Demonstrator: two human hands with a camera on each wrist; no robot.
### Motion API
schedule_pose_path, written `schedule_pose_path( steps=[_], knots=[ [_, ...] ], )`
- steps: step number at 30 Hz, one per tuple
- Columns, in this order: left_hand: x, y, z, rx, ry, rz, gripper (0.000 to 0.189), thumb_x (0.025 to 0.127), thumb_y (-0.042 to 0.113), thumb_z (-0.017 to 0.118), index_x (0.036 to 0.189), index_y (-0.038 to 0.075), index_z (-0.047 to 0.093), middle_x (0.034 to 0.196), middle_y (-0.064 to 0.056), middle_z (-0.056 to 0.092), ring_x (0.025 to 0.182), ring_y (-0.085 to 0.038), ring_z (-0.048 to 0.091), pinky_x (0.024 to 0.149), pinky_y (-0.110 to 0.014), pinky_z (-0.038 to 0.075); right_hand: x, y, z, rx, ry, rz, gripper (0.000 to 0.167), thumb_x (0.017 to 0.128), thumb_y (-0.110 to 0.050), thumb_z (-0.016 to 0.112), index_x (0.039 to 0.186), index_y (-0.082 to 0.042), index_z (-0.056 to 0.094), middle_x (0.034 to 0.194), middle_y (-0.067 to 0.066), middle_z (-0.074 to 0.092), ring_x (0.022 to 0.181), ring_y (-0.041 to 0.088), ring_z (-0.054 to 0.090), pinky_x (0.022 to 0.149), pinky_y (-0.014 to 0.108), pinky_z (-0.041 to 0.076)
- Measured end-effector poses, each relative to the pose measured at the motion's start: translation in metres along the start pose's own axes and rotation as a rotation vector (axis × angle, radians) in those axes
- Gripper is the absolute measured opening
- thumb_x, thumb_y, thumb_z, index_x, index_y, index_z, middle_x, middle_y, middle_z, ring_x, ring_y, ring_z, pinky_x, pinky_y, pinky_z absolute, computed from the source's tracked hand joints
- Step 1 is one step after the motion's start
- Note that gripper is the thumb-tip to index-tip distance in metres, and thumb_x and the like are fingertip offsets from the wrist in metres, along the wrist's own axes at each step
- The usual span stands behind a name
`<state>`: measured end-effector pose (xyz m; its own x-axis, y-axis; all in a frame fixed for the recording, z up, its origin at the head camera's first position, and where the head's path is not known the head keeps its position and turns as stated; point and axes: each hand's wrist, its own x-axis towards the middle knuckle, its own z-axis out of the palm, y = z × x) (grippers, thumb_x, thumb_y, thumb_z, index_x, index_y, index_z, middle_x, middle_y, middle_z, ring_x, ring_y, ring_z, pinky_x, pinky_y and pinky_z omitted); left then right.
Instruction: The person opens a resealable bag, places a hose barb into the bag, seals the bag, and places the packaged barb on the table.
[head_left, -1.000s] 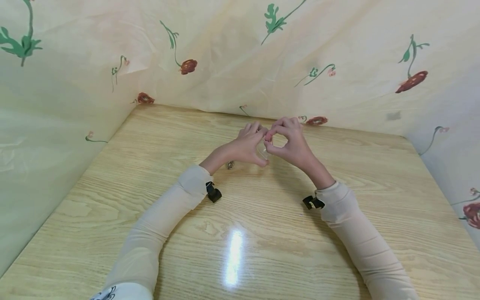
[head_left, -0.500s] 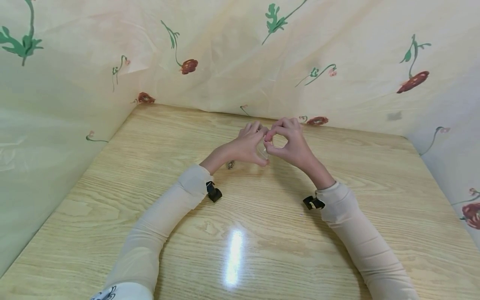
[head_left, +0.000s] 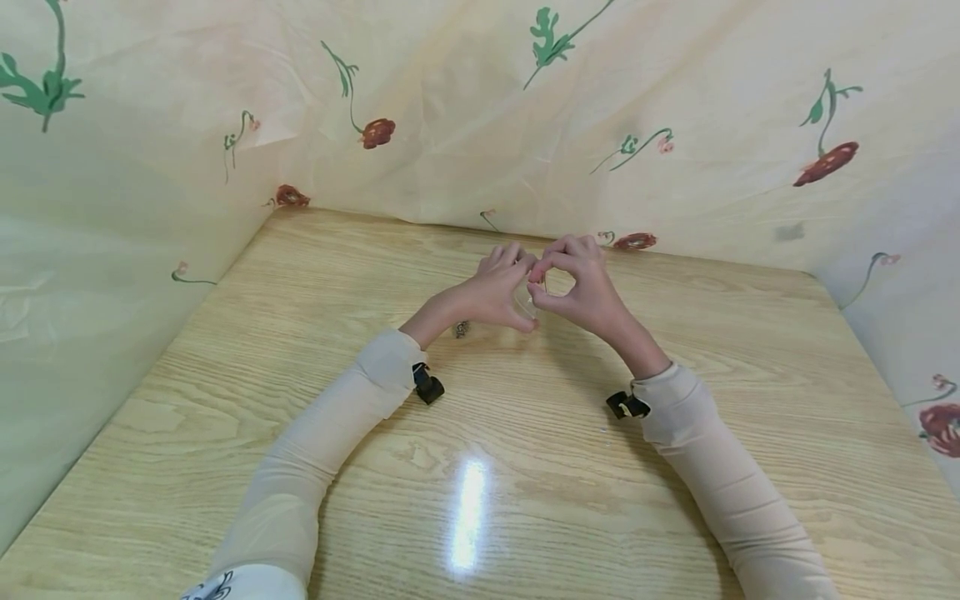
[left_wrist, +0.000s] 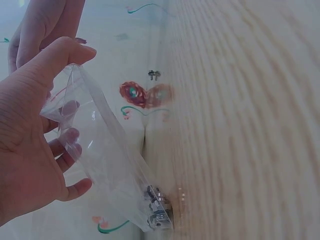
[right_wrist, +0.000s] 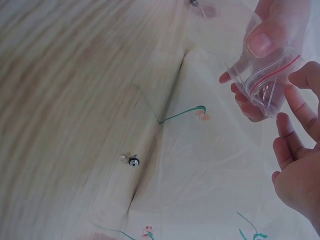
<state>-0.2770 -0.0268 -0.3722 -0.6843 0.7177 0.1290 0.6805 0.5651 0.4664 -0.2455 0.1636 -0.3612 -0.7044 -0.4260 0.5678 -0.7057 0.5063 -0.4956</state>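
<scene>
My left hand (head_left: 495,292) holds a clear zip bag (left_wrist: 105,135), its thumb over the bag's top and its fingers behind the plastic. A red line runs along the zip in the right wrist view. Several small shiny metal pieces (left_wrist: 159,210) lie in the bag's lower corner, close to the tabletop. Thumb and index tip of my right hand (head_left: 581,283) meet at the bag's zip end, forming a ring. The right wrist view shows them pinching its edge, the other fingers spread (right_wrist: 295,150).
A loose metal fitting (right_wrist: 134,161) stands on the glossy wooden table (head_left: 420,467). Small metal pieces (head_left: 461,330) show beside the left wrist in the head view. Floral cloth (head_left: 450,108) hangs behind the table and along both sides.
</scene>
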Motion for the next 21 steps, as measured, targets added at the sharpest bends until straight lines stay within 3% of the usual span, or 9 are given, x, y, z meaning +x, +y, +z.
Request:
schedule_pose_path(
  steps=[14,21],
  knots=[
    [0.001,0.001,0.0,0.0,0.001,-0.001,0.052,0.081,0.038,0.081,0.118,0.018,0.05,0.124,-0.007,0.038,0.111,-0.026,0.032,0.089,-0.038,0.029,0.002,0.002,-0.003,0.001,-0.005,-0.024,0.007,0.081,-0.002,0.078,0.083,-0.008,0.073,0.099,0.015,0.061,0.104,0.034,0.041,0.094,0.051,0.025],
    [0.001,0.0,0.0,-0.003,-0.001,-0.009,0.065,0.08,0.039,0.081,0.131,0.015,0.049,0.132,-0.011,0.04,0.118,-0.027,0.033,0.097,-0.042,0.031,0.005,0.006,-0.014,-0.039,-0.027,-0.051,0.009,0.08,-0.001,0.078,0.085,-0.008,0.075,0.099,0.014,0.064,0.101,0.032,0.048,0.096,0.05,0.025]
  ],
)
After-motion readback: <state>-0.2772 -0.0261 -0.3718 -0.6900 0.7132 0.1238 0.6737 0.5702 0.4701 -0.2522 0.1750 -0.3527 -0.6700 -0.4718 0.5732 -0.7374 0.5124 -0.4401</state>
